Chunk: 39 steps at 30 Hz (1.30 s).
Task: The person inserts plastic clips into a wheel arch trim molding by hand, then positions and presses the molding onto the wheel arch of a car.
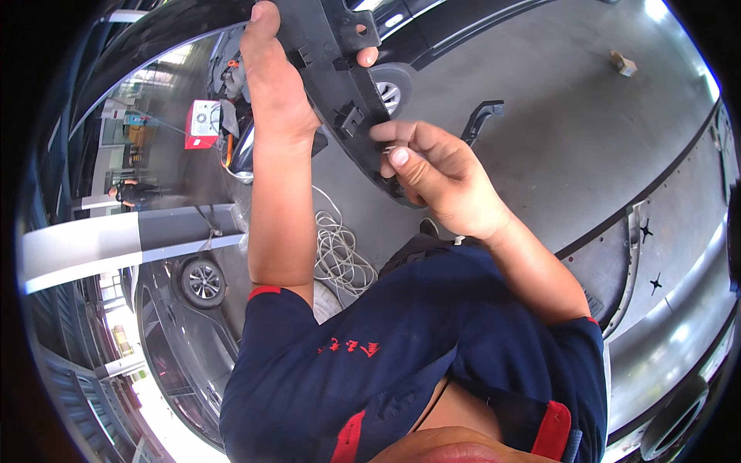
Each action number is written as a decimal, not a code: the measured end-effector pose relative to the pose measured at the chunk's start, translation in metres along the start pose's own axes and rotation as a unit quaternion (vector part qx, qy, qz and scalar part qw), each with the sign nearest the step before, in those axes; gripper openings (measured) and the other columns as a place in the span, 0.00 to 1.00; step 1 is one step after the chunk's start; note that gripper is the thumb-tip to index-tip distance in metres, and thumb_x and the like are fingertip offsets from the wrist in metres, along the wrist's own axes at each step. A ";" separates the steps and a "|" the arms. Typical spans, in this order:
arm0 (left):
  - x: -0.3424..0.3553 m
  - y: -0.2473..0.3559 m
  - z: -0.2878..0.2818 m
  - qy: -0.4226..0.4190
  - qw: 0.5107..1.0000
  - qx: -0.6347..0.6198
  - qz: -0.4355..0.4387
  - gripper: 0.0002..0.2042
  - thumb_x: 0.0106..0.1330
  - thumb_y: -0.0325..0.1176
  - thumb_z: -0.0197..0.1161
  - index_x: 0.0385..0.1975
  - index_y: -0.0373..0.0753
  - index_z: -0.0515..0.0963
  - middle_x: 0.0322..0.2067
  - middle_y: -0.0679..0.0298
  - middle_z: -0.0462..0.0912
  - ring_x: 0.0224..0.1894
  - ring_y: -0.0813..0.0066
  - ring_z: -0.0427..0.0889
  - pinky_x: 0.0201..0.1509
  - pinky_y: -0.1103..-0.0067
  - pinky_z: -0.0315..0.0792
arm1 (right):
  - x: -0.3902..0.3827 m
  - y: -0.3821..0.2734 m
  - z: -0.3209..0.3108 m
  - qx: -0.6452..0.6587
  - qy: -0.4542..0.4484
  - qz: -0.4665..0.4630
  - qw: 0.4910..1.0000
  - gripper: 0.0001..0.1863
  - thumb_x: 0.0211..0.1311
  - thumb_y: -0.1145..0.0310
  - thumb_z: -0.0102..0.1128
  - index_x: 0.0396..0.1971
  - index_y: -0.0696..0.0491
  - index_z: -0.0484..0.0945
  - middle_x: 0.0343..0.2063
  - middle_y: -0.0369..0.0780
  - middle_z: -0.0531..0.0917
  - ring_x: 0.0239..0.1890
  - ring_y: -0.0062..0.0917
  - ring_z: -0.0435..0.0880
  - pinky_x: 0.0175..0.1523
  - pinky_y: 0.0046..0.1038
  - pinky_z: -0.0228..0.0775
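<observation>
A long black plastic car trim piece (340, 85) with raised clip mounts hangs tilted in front of me. My left hand (276, 89) grips its upper part, the thumb along the left edge and a fingertip showing past the right edge. Close to the lower right edge of the trim, my right hand (440, 170) is closed in a pinch of thumb and forefinger. A small pale clip-like piece (389, 150) shows at the thumb tip; its exact kind is too small to make out. The other right fingers curl beside or behind the trim edge, partly hidden.
Coiled white cable (343, 255) lies on the floor below my left forearm. A red and white box (202, 123) stands at the left, near a white post (85, 247). Dark cars (181, 332) surround me. A black bracket (482, 119) and a brown block (623, 64) are to the right. Another person (135, 191) is far left.
</observation>
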<state>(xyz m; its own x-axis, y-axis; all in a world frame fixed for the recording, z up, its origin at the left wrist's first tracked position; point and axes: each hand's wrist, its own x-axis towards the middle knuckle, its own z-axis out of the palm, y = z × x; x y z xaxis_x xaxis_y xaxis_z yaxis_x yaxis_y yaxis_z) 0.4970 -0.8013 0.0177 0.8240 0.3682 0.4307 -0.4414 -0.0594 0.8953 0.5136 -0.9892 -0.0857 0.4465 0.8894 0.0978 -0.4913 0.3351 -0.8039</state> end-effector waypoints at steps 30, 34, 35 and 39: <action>-0.069 0.023 -0.114 -0.039 0.996 0.077 0.001 0.37 0.73 0.65 0.44 0.48 0.29 0.77 0.28 0.60 0.82 0.28 0.75 0.79 0.34 0.79 0.71 | 0.062 0.089 0.112 -0.096 0.115 -0.083 0.985 0.05 0.70 0.80 0.61 0.38 0.57 0.73 0.28 0.33 0.81 0.30 0.09 0.76 0.35 0.15 0.69; -0.063 0.015 -0.106 -0.026 0.992 0.125 0.000 0.37 0.72 0.66 0.45 0.46 0.29 0.78 0.28 0.59 0.82 0.28 0.74 0.79 0.34 0.79 0.71 | 0.068 0.063 0.094 -0.081 0.093 -0.008 0.992 0.04 0.71 0.79 0.60 0.38 0.57 0.73 0.29 0.34 0.82 0.31 0.10 0.78 0.37 0.16 0.71; -0.059 0.012 -0.101 -0.025 0.991 0.129 0.001 0.37 0.72 0.66 0.45 0.46 0.29 0.78 0.28 0.59 0.82 0.28 0.74 0.79 0.34 0.79 0.71 | 0.071 0.061 0.087 -0.074 0.076 0.003 0.994 0.04 0.72 0.79 0.60 0.38 0.57 0.73 0.29 0.34 0.82 0.32 0.11 0.79 0.38 0.16 0.71; -0.049 -0.004 -0.095 0.046 0.997 0.062 -0.023 0.37 0.73 0.64 0.45 0.56 0.29 0.74 0.29 0.57 0.83 0.29 0.72 0.81 0.35 0.77 0.73 | 0.080 0.050 0.063 -0.036 0.040 0.024 0.998 0.02 0.76 0.74 0.56 0.40 0.56 0.73 0.29 0.36 0.83 0.26 0.11 0.75 0.32 0.16 0.68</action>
<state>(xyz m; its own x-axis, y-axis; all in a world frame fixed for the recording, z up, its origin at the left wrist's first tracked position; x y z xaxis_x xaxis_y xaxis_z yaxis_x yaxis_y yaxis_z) 0.4246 -0.7315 -0.0178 0.8039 0.4555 0.3824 -0.3523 -0.1533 0.9233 0.4770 -0.8817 -0.0811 0.4842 0.8748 0.0132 -0.4591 0.2669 -0.8474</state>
